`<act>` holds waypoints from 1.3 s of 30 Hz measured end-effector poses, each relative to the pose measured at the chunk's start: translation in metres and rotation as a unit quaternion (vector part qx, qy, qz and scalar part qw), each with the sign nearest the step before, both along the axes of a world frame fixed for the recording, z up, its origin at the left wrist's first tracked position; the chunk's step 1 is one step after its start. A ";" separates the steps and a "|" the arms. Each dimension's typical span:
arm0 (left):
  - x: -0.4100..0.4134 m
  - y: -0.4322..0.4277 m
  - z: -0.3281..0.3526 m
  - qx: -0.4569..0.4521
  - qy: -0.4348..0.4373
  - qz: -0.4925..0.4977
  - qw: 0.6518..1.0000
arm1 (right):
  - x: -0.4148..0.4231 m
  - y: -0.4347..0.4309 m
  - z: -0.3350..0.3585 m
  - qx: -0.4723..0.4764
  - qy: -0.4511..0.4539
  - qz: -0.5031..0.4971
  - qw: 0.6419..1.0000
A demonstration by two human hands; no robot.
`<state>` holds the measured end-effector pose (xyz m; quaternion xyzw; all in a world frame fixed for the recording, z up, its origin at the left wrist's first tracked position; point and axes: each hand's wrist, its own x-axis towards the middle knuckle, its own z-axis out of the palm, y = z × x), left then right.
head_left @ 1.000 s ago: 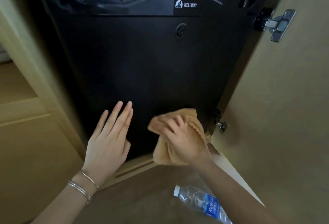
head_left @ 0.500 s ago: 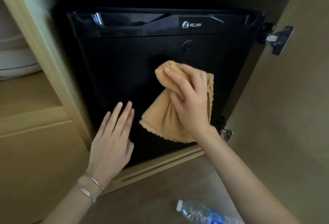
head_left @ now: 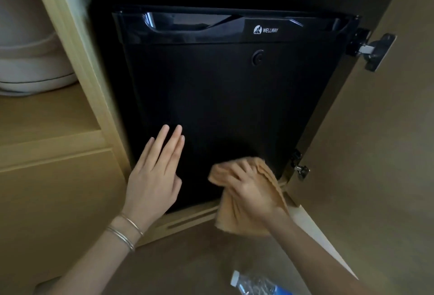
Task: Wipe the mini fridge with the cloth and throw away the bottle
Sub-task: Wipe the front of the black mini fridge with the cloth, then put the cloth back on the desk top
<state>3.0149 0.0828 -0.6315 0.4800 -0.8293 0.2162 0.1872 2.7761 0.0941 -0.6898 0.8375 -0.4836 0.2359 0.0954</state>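
**Wipe stroke reaches the door's lower right corner**

The right hand grips the bunched orange cloth and has swept it down from mid-door, just under the lock, to the lower right corner of the mini fridge. The left hand has stayed flat, fingers straight, on the door's lower left. This looks like repeated up-and-down wiping, so the cleaning is likely mid-way. The bottle lies untouched on the floor at the bottom edge of the frame, not yet thrown away.

head cam | faces forward and down | close on mini fridge | single view
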 end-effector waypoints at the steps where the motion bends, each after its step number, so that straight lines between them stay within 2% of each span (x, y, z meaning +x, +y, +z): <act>1: 0.000 0.002 -0.001 0.011 -0.004 -0.004 1.000 | -0.011 0.012 -0.009 0.039 -0.001 -0.007 0.999; 4: -0.005 0.010 -0.006 0.041 -0.022 -0.026 0.999 | -0.037 0.043 -0.012 0.111 -0.051 -0.042 0.992; 9: -0.020 0.016 0.009 0.108 -0.020 -0.058 0.992 | -0.066 0.060 0.031 0.105 -0.182 -0.102 0.972; 15: -0.043 0.032 0.082 0.152 -0.034 -0.109 0.982 | -0.073 0.078 0.130 0.142 -0.184 -0.141 0.962; 21: -0.060 0.071 0.206 0.193 -0.027 -0.135 0.972 | -0.064 0.113 0.260 0.198 -0.168 -0.157 0.953; 29: -0.072 0.119 0.423 0.221 0.010 -0.116 0.968 | -0.060 0.150 0.485 0.224 -0.177 -0.171 0.943; 34: -0.073 0.131 0.542 0.213 0.022 -0.115 0.970 | -0.065 0.160 0.612 0.221 -0.185 -0.167 0.943; 39: -0.082 0.133 0.624 0.190 0.030 -0.106 0.976 | -0.070 0.154 0.699 0.213 -0.198 -0.149 0.945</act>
